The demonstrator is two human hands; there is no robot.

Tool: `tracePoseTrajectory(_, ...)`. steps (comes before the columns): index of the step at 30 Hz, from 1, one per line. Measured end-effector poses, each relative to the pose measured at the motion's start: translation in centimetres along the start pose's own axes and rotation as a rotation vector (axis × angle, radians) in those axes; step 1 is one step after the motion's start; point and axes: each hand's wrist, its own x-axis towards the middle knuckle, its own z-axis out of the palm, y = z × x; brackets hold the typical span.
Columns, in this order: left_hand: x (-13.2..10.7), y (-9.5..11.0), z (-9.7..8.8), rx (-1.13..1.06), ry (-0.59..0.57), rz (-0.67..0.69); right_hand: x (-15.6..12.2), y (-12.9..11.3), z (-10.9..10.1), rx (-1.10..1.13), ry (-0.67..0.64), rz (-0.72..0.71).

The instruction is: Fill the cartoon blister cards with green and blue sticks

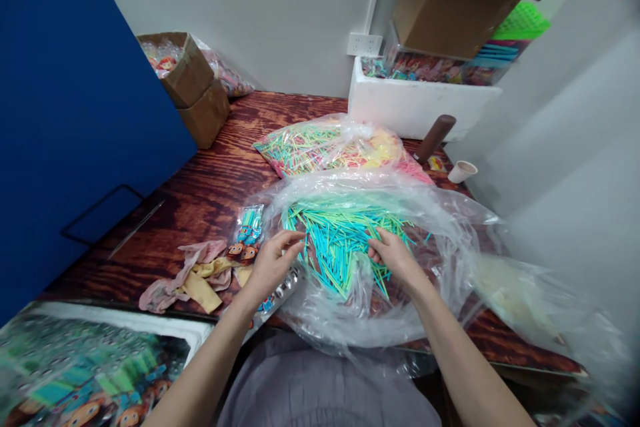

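A clear plastic bag (420, 203) lies opened out on the table, with a heap of thin green and blue sticks (333, 247) in it. My left hand (275, 259) is over the left edge of the heap, thumb and forefinger apart, with nothing visible between them. At the heap's right side is my right hand (393, 255), its fingers curled in against the sticks; what they hold, if anything, is hidden. Left of my left hand lies a small clear packet (250, 225) with green and blue contents and printed cartoon faces. A silvery printed wrapper (275, 300) is partly under my left wrist.
Behind the heap rests a filled bag of multicoloured sticks (310, 150). Crumpled pink and yellow gloves (203, 280) lie left on the table (150, 247). A paper cup (463, 171), brown cylinder (435, 138) and white foam box (420, 103) stand right. A foam box of packets (193, 330) is lower left.
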Motion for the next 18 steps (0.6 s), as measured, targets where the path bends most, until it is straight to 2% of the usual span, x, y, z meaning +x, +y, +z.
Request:
tracePoseTrajectory(2, -0.2, -0.1, -0.3, -0.006, -0.008, -0.003, -0.2, 0.0, -0.4, 0.016, 0.037, -0.003)
tracePoseTrajectory(4, -0.5, -0.1, -0.5, -0.020, -0.006, -0.015, -0.7, -0.2, -0.7, 0.148, 0.039, 0.013)
tracePoseTrajectory(6, -0.7, -0.1, -0.5, -0.047, 0.001, -0.042, -1.5, -0.4, -0.3, 0.351, -0.019, 0.061)
tracePoseTrajectory(8, -0.8, -0.2, -0.1, -0.104, 0.007, -0.084, -2.4, -0.7, 0.7, 0.532, -0.143, 0.139)
tracePoseTrajectory(11, -0.4, -0.1, 1.4, -0.249, 0.039, -0.149, -3.4, -1.2, 3.2, 0.643, -0.374, 0.240)
tracePoseTrajectory(14, 0.2, 0.2, 3.7, -0.324, 0.076, -0.141, -3.7, -1.7, 5.4, 0.654, -0.539, 0.253)
tracePoseTrajectory(16, 0.5, 0.5, 5.0, -0.292, 0.045, -0.108, -3.5, -1.9, 6.2, 0.663, -0.601, 0.251)
tracePoseTrajectory(18, 0.4, 0.9, 6.0, -0.247, -0.043, -0.097, -3.3, -1.9, 6.6, 0.675, -0.646, 0.257)
